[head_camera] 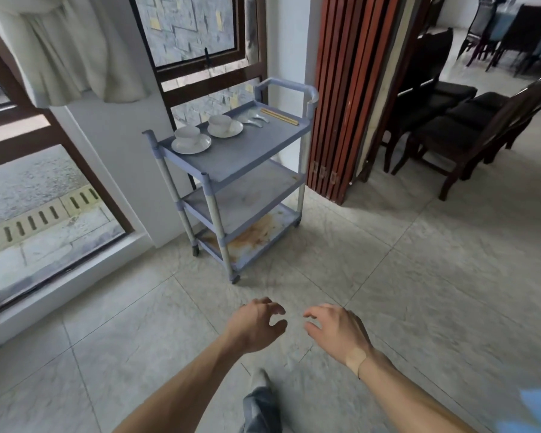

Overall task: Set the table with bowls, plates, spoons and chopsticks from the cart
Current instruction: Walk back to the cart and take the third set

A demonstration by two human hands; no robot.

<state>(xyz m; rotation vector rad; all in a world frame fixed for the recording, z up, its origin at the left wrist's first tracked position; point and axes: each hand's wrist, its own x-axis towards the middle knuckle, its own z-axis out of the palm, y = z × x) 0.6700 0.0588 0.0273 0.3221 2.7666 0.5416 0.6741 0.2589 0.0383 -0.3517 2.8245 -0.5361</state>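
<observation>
1. While nothing is yet picked up, the step looks like the approach to the blue three-shelf cart [231,170], standing far left by the window.
2. Its top shelf carries two white bowls on plates [191,139], then spoons [254,119], then chopsticks [279,116] at the far right.
3. The left hand [256,325] and right hand [334,331], near, hang loosely curled and hold nothing; next they must close the gap and reach in.
</observation>
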